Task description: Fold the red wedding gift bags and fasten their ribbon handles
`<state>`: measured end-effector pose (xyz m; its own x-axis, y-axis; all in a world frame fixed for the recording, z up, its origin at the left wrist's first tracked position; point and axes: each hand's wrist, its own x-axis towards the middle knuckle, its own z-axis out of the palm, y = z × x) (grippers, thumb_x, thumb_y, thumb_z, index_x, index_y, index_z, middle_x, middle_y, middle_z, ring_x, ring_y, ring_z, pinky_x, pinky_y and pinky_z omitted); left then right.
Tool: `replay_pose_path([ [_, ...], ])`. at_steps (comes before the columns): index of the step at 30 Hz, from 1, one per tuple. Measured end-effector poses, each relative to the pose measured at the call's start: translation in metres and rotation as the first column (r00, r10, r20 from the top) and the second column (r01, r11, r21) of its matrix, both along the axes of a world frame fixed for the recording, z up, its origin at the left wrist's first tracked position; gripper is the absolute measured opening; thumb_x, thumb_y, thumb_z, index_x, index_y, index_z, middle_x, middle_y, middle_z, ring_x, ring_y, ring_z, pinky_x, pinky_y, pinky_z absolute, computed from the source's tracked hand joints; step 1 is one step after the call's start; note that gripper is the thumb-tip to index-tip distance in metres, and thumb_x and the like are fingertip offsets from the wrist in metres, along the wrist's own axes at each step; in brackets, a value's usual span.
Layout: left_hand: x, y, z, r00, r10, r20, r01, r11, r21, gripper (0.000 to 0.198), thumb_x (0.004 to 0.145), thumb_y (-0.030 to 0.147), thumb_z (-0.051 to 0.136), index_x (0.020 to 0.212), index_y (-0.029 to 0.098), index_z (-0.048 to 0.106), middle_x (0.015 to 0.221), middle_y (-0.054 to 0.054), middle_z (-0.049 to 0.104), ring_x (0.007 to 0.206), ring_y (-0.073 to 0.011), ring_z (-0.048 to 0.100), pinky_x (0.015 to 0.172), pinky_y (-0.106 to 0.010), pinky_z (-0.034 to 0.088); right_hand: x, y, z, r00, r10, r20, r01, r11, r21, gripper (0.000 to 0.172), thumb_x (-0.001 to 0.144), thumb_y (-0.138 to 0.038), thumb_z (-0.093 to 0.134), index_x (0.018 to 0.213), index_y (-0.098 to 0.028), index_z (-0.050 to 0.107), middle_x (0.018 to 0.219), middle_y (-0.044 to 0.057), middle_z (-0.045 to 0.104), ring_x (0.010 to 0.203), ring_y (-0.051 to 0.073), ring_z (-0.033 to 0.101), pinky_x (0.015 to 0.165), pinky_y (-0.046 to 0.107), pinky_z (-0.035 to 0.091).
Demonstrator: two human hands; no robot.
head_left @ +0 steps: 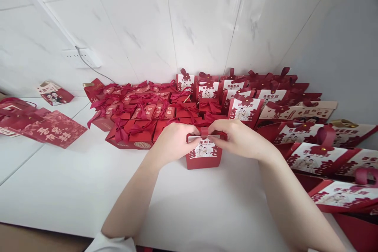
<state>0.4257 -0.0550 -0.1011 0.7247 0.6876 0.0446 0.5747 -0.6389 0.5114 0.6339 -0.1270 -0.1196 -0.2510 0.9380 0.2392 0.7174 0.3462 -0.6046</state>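
A small red gift box [203, 156] with a white printed front stands on the white surface [88, 189] in front of me. My left hand [174, 139] pinches the left side of the box's top flap. My right hand [239, 138] pinches the right side of the same top, by a red loop [204, 131] at its middle. Both hands have their fingers closed on the box top.
Behind the box lie several red ribbon-tied boxes [138, 114]. Upright printed gift boxes [245, 108] fill the back right, and more lie tipped along the right edge [321, 157]. Red paper bags [50, 128] lie at the left. A wall socket with a cable [88, 58] is on the tiled wall.
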Motion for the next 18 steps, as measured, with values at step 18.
replay_pose_path([
  [18, -0.0007, 0.0040, -0.0012, 1.000, -0.026, -0.016, 0.027, 0.999, 0.034, 0.017, 0.083, 0.031, 0.057, 0.085, 0.023, 0.072, 0.069, 0.002, 0.066, 0.056, -0.0100, 0.049, 0.056, -0.024, 0.033, -0.0068, 0.0048, -0.0067, 1.000, 0.021, 0.014, -0.022, 0.999, 0.047, 0.008, 0.080, -0.013, 0.055, 0.078, -0.021, 0.054, 0.071, -0.001, 0.057, 0.060, 0.012, 0.047, 0.056, 0.025, 0.036],
])
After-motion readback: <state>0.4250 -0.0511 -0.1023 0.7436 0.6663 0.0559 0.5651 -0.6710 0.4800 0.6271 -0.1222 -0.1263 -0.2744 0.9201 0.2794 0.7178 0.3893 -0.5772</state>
